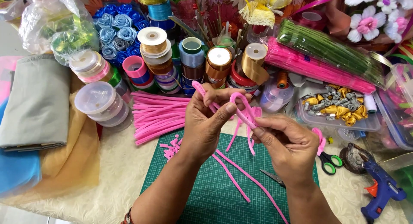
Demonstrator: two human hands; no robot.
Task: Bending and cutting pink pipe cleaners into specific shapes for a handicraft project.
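Observation:
My left hand (pixel 208 120) and my right hand (pixel 287 142) are raised over a green cutting mat (pixel 206 194). Both pinch the same bent pink pipe cleaner (pixel 245 110), which loops between the fingertips. One end sticks up past my left fingers. Its loose ends hang down toward the mat. Two straight pink pipe cleaners (pixel 241 174) lie on the mat below my hands. Short pink cut pieces (pixel 171 147) lie at the mat's upper left corner.
A pile of pink pipe cleaners (pixel 157 114) lies left of my hands. Ribbon spools (pixel 185 60) crowd the back. Scissors (pixel 329 161) and a blue glue gun (pixel 383 191) lie to the right. A clear tray (pixel 340 110) holds gold and grey pieces. Folded fabric (pixel 36 103) lies at left.

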